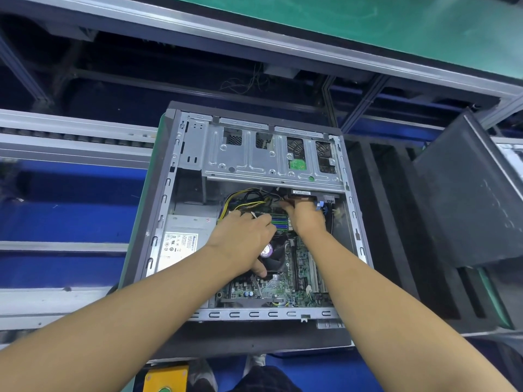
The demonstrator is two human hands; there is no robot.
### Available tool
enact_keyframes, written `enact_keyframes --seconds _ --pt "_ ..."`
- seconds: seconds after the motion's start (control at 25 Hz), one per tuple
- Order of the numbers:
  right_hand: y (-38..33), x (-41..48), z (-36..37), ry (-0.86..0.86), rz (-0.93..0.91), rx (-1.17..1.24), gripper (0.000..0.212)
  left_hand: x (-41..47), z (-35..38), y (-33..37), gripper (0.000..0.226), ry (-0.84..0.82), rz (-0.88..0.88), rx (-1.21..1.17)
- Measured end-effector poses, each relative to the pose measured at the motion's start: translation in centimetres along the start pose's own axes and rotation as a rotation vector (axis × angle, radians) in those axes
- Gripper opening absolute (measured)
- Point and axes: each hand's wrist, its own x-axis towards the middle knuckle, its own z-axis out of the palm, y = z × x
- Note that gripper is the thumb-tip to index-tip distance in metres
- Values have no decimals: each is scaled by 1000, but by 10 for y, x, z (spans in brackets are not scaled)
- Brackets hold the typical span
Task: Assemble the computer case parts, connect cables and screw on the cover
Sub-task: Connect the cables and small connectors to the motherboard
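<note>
1. The computer case (254, 314) lies open side up on the line, so its inside can be reached from above. The drive cage (249, 162) sits at 12 o'clock, the power supply (184, 233) at 9 o'clock, and the motherboard (283, 291) runs from the centre to 6 o'clock
2. The right hand (307, 217) reaches toward 1 o'clock, just under the cage's lower edge, and its fingers pinch a dark connector (295, 198). It is probably being seated into the drive tucked there
3. The left hand (243, 236) is palm down at the centre, over the yellow-and-black cables (243, 198) and beside the memory slots (280, 224), with its thumb spread toward the CPU fan (276, 257). Its fingers bend out of sight, so I cannot tell whether they hold anything. My guess is that it keeps the bundle clear of the other hand
4. The side cover (467, 199) leans at 3 o'clock, well apart from the case. It is off because the cabling has to be finished before it is screwed on
</note>
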Motion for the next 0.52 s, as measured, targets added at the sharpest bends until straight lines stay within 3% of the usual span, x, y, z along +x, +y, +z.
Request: enact_keyframes --seconds 0.12,0.28,0.4,0.52 --pt "-5 1 1 -25 -21 -172 50 1 1 0 87 -30 -7 -21" --pt "-6 6 2 -89 -56 -184 38 2 1 0 88 -42 -7 -37" --pt "-9 5 -1 -57 -10 -225 36 3 1 0 90 -47 -4 -30" --pt "-7 1 3 -16 -83 -255 26 1 1 -1 92 -41 -3 -25"
